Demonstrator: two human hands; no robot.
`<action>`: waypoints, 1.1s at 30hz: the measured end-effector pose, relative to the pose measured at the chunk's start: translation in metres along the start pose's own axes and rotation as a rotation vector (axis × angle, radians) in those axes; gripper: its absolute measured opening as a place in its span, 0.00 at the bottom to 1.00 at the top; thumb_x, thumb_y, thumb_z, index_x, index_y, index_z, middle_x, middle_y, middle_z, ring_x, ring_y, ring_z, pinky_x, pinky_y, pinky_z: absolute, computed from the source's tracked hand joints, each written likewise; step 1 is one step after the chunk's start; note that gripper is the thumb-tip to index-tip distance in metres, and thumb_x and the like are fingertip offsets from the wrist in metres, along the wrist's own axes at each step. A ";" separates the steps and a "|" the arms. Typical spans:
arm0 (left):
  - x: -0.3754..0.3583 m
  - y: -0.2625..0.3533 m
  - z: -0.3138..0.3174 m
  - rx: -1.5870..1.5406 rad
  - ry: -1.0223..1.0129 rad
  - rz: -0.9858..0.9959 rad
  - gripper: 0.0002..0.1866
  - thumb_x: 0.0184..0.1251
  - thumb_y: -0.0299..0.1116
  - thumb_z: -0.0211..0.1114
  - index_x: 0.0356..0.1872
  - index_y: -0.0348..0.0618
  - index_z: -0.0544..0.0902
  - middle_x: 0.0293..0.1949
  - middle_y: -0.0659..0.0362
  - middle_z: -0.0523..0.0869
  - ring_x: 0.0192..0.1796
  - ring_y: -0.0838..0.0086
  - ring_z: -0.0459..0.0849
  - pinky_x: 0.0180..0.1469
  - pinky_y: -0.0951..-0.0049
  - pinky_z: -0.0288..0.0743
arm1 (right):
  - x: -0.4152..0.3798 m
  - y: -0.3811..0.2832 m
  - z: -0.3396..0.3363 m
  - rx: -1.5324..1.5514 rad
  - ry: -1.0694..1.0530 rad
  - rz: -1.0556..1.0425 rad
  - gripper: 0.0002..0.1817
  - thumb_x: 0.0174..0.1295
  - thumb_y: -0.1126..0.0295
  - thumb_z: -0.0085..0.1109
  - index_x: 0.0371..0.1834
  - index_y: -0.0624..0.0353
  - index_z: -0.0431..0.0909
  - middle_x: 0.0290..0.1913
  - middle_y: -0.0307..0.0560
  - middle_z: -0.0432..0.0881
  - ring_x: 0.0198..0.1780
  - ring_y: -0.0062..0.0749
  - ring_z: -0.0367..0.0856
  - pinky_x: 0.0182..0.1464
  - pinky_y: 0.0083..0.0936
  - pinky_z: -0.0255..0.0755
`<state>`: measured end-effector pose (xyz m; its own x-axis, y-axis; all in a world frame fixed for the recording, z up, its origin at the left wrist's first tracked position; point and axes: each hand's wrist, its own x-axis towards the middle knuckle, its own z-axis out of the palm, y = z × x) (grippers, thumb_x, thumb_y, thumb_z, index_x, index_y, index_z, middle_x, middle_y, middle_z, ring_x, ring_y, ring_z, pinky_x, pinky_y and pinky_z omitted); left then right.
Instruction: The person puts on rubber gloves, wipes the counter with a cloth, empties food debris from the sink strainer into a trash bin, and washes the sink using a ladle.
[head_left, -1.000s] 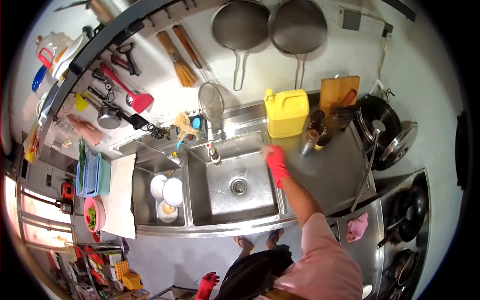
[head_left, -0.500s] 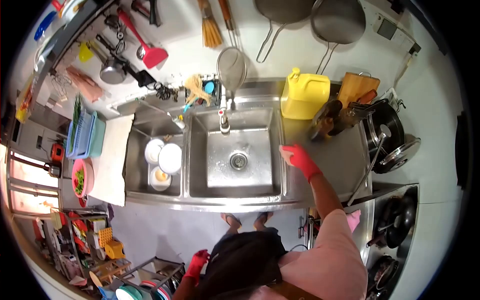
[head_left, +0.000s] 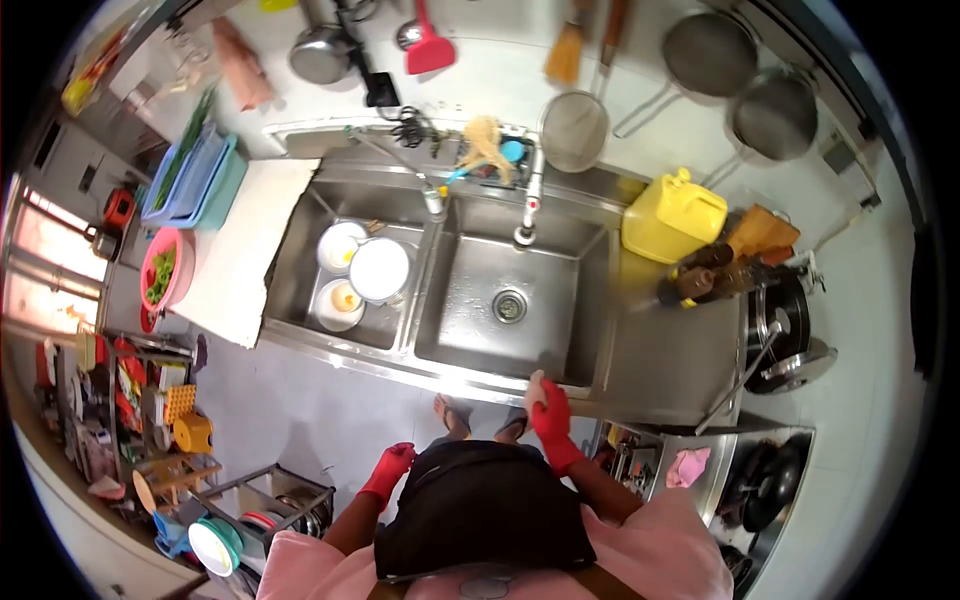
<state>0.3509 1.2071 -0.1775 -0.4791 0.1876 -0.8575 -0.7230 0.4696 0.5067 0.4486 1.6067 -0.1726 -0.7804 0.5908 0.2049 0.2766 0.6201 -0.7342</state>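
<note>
My right hand (head_left: 551, 417), in a red rubber glove, is closed on a pale sponge-like pad (head_left: 537, 387) at the front edge of the right sink basin (head_left: 470, 335). My left hand (head_left: 394, 467), gloved in red too, hangs in front of the counter by the dark apron (head_left: 480, 515). Its fingers look curled in, and I see nothing in them. A white bowl (head_left: 379, 269) sits with other white dishes in the left basin (head_left: 300, 290). Over the right basin reaches the tap (head_left: 528, 215).
On the right-hand counter stand a yellow jug (head_left: 674, 218), dark bottles (head_left: 697, 277) and a wooden cutting board (head_left: 762, 233). A white board (head_left: 235, 250) lies on the left. Strainers (head_left: 710, 55) hang on the wall. A dish rack (head_left: 270, 495) stands low at the left.
My right hand has moved from the right counter beside the basin to the sink's front edge, still with the pale pad. The view has turned and shifted; my left hand stays low.
</note>
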 end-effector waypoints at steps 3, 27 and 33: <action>-0.001 -0.020 -0.009 -0.135 0.032 0.038 0.17 0.73 0.34 0.65 0.57 0.36 0.80 0.33 0.61 0.87 0.31 0.76 0.82 0.35 0.73 0.76 | 0.003 -0.065 0.050 -0.045 -0.247 0.199 0.28 0.57 0.70 0.62 0.64 0.57 0.71 0.60 0.59 0.77 0.61 0.59 0.76 0.61 0.46 0.73; -0.080 -0.176 -0.062 -0.690 0.277 -0.142 0.23 0.72 0.39 0.59 0.63 0.39 0.78 0.49 0.51 0.89 0.44 0.65 0.88 0.42 0.67 0.79 | 0.092 -0.308 0.356 -0.097 -0.596 -0.451 0.17 0.72 0.60 0.52 0.62 0.44 0.76 0.47 0.57 0.80 0.48 0.60 0.79 0.47 0.49 0.75; -0.069 -0.172 -0.074 -0.636 0.225 -0.192 0.22 0.74 0.39 0.58 0.64 0.39 0.77 0.49 0.51 0.89 0.44 0.64 0.89 0.42 0.66 0.79 | 0.108 -0.286 0.252 0.049 -0.817 -0.259 0.16 0.74 0.52 0.49 0.55 0.45 0.79 0.45 0.58 0.81 0.47 0.59 0.81 0.49 0.46 0.76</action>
<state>0.4719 1.0498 -0.1992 -0.3552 -0.0637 -0.9326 -0.9232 -0.1327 0.3607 0.1441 1.3629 -0.1042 -0.9799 -0.1345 -0.1470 0.0246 0.6501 -0.7594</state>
